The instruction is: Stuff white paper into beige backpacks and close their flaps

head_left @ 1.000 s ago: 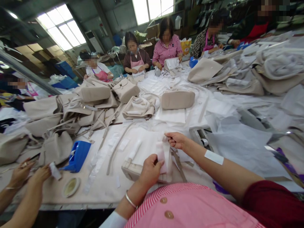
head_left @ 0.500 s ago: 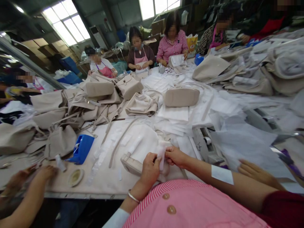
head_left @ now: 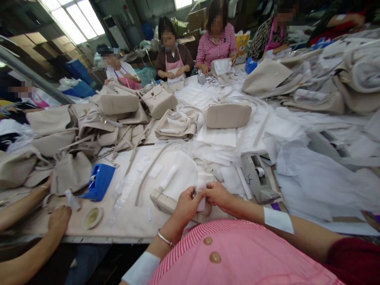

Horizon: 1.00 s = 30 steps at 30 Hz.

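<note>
Close to the table's front edge, my left hand (head_left: 187,205) and my right hand (head_left: 216,194) meet with fingers pinched on a narrow white foam strip (head_left: 201,180). The strip stands up between my thumbs, its lower end showing below the fingertips. Whatever lies under the strip is covered by my fingers. Just left of my left hand is a beige handbag (head_left: 162,202), lying on white wrapping. A beige strap (head_left: 146,174) curves over the table beyond it.
A grey tape dispenser (head_left: 259,178) stands right of my hands, a blue one (head_left: 101,182) to the left. Beside a round dish (head_left: 93,217), a co-worker's hand (head_left: 60,219) rests on the table. Beige bags (head_left: 74,170) are heaped left, white sheets (head_left: 317,178) right.
My right hand has closed in on my left at the strip. At the right, another person's hand has left the view. The neighbour's arms on the left have shifted, one reaching farther toward the bags.
</note>
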Each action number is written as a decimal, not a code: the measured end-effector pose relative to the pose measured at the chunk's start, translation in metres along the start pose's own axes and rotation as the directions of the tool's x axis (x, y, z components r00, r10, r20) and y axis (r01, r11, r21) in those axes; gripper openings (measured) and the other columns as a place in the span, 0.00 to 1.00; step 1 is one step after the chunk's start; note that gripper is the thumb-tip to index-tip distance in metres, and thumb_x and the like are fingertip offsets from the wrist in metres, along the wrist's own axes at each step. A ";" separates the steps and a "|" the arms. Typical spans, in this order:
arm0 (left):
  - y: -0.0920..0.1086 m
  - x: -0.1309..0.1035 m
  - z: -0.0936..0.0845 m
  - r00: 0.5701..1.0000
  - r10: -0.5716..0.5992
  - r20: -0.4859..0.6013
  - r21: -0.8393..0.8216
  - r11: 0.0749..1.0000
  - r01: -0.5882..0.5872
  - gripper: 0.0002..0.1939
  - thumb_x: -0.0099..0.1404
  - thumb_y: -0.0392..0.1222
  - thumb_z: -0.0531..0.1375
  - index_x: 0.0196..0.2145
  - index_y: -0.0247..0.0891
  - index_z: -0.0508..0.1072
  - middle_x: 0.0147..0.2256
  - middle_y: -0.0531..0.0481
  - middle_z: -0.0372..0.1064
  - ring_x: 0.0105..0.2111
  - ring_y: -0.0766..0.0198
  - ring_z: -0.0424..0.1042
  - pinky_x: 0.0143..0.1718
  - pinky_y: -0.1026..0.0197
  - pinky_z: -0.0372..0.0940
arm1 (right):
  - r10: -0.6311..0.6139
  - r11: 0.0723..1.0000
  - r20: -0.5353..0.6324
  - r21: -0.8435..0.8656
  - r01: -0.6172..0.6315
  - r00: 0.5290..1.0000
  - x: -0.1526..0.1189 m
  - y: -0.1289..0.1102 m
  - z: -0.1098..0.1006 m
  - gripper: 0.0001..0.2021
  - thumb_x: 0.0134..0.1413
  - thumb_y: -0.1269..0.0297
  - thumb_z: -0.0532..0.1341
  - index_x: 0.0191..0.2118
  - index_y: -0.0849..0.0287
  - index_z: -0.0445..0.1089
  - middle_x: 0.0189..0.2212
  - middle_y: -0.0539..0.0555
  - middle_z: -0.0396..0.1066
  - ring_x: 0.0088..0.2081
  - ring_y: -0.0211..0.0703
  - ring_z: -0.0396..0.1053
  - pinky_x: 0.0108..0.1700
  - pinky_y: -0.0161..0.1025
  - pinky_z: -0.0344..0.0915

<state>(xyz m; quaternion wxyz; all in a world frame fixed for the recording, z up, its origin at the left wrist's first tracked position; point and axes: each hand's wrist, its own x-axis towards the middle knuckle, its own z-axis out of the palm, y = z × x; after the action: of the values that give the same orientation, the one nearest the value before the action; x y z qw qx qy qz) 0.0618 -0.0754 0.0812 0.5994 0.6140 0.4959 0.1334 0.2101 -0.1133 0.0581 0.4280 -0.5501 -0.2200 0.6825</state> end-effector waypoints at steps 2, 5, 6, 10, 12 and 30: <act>0.002 -0.002 -0.005 0.991 0.000 0.130 -0.073 0.997 0.009 0.20 0.61 0.54 0.58 0.43 0.34 0.71 0.34 0.49 0.72 0.30 0.65 0.67 0.30 0.65 0.61 | 0.012 0.997 0.002 0.078 -0.012 1.000 -0.003 0.000 0.004 0.15 0.39 0.56 0.68 0.28 0.61 0.66 0.12 0.41 0.54 0.13 0.27 0.46 0.16 0.30 0.40; 0.005 -0.004 -0.010 0.981 0.005 0.191 0.006 1.000 -0.006 0.19 0.63 0.53 0.57 0.44 0.36 0.71 0.34 0.50 0.72 0.29 0.66 0.67 0.30 0.65 0.60 | 0.012 0.991 0.007 0.135 -0.013 1.000 -0.004 0.003 0.005 0.15 0.39 0.56 0.67 0.28 0.62 0.66 0.12 0.42 0.57 0.13 0.28 0.48 0.15 0.30 0.41; 0.007 -0.004 -0.011 0.982 0.018 0.187 0.074 0.997 -0.032 0.18 0.63 0.52 0.56 0.43 0.36 0.70 0.34 0.50 0.72 0.29 0.66 0.66 0.30 0.64 0.60 | 0.013 0.990 0.002 0.139 -0.014 1.000 -0.003 0.004 0.004 0.15 0.40 0.55 0.67 0.28 0.62 0.67 0.12 0.43 0.58 0.13 0.28 0.49 0.15 0.31 0.41; 0.013 -0.006 -0.006 0.985 0.113 0.133 0.342 0.927 -0.153 0.13 0.66 0.49 0.53 0.39 0.37 0.69 0.33 0.49 0.71 0.32 0.63 0.67 0.36 0.62 0.61 | 0.042 0.987 0.002 0.156 -0.042 0.999 -0.001 0.009 0.000 0.15 0.41 0.54 0.66 0.28 0.62 0.67 0.13 0.44 0.61 0.13 0.29 0.52 0.14 0.30 0.42; 0.016 -0.008 -0.004 0.983 0.141 0.115 0.426 0.887 -0.177 0.12 0.67 0.48 0.51 0.38 0.38 0.68 0.34 0.47 0.71 0.34 0.61 0.68 0.38 0.60 0.60 | 0.044 0.985 0.020 0.168 -0.047 0.999 -0.001 0.009 -0.001 0.16 0.41 0.54 0.66 0.28 0.62 0.67 0.14 0.44 0.62 0.13 0.29 0.53 0.14 0.30 0.41; 0.010 -0.005 -0.006 0.991 -0.066 0.116 0.022 0.998 0.063 0.15 0.65 0.50 0.55 0.39 0.34 0.72 0.32 0.51 0.70 0.31 0.64 0.63 0.33 0.64 0.59 | -0.287 0.818 -0.033 -0.529 0.227 0.957 0.051 -0.050 -0.073 0.12 0.54 0.64 0.57 0.33 0.63 0.76 0.23 0.51 0.74 0.21 0.35 0.66 0.29 0.33 0.62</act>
<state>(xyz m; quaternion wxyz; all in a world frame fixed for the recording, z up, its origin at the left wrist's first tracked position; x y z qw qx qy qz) 0.0592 -0.0735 0.0932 0.6256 0.6100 0.4809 0.0733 0.2945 -0.0568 0.0460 0.3634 -0.6474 -0.4440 0.5017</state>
